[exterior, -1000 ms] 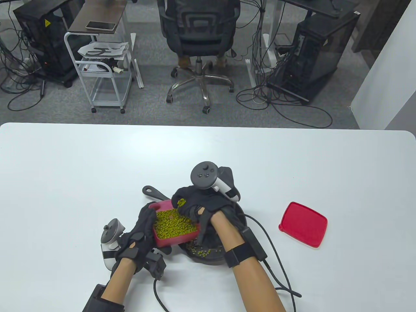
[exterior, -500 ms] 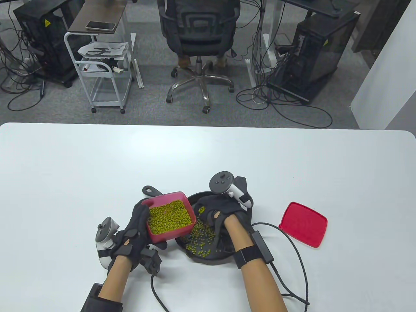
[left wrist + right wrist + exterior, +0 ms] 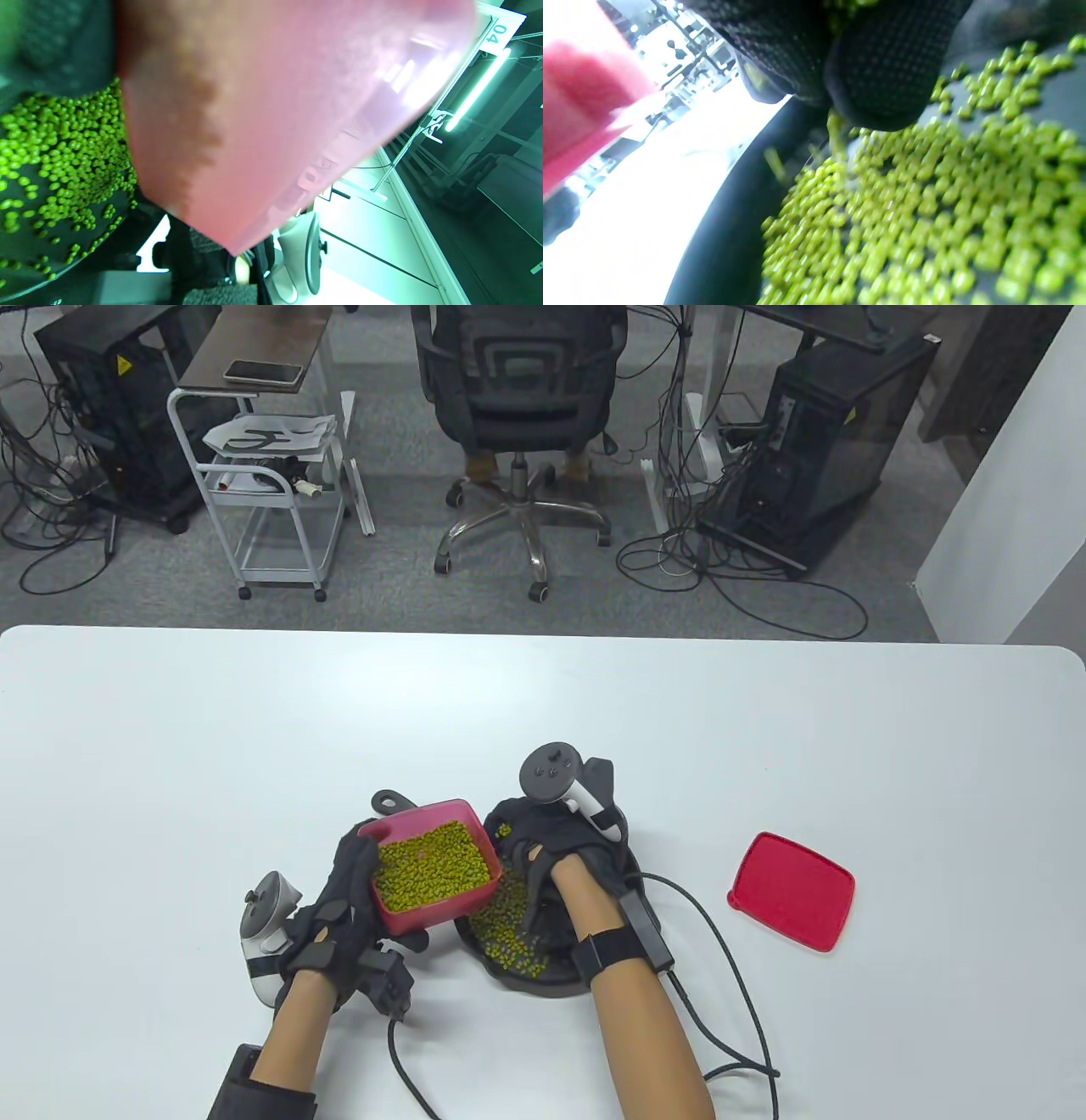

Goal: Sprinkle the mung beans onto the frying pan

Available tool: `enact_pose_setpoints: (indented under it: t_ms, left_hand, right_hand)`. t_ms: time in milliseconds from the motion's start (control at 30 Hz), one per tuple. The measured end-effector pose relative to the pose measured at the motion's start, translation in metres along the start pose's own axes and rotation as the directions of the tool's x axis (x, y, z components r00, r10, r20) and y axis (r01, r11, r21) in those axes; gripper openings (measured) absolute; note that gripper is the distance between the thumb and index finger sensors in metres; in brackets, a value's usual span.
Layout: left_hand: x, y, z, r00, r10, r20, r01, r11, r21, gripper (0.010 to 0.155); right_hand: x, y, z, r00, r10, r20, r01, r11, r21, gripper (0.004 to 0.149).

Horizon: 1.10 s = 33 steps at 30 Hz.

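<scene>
My left hand (image 3: 349,875) grips a red container (image 3: 399,914) of mung beans (image 3: 437,864) and holds it level, just left of the black frying pan (image 3: 551,980). The container's underside fills the left wrist view (image 3: 275,118). My right hand (image 3: 533,848) hovers over the pan with its fingers (image 3: 882,67) bunched on a pinch of beans. Some of these fall in a thin stream (image 3: 835,127). A heap of beans (image 3: 507,925) lies in the pan and shows in the right wrist view (image 3: 925,212). The pan's handle (image 3: 390,802) points to the far left.
The container's red lid (image 3: 791,891) lies flat on the white table (image 3: 764,729), to the right of the pan. Cables run from both wrists over the near table edge. An office chair and carts stand beyond the far edge.
My right hand left the container with a pinch of beans and moved over the pan. My left hand drew the container left, off the pan. More beans lie in the pan.
</scene>
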State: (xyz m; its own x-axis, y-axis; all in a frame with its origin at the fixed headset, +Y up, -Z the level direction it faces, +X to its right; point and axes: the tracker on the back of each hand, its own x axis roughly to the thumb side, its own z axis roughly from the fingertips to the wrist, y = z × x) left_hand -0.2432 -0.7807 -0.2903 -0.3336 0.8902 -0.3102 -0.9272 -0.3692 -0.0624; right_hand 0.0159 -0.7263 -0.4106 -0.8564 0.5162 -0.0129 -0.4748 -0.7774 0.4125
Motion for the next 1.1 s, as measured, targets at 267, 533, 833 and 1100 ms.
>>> enact_pose_setpoints:
  t_ms: [267, 533, 833, 1100]
  left_hand:
    - [0.0, 0.0, 0.0, 1.0, -0.007, 0.0, 0.007, 1.0, -0.001, 0.076]
    - [-0.001, 0.0, -0.001, 1.0, -0.03, -0.006, 0.03, 1.0, 0.002, 0.076]
    - [-0.004, -0.003, -0.001, 0.998, -0.064, -0.007, 0.064, 0.998, -0.007, 0.076]
    - [-0.006, -0.013, -0.001, 0.994, -0.105, -0.007, 0.104, 0.994, -0.029, 0.076]
  right_hand:
    - [-0.023, -0.02, 0.009, 0.991, 0.114, -0.072, -0.117, 0.992, -0.052, 0.039]
    - [-0.031, -0.025, 0.03, 0.997, 0.07, -0.042, -0.064, 0.988, 0.139, 0.049]
    - [-0.01, -0.054, 0.062, 0.992, -0.068, 0.108, 0.055, 0.992, 0.118, 0.052]
    - [0.053, -0.049, 0.1, 0.908, -0.136, 0.396, 0.108, 0.99, 0.093, 0.051]
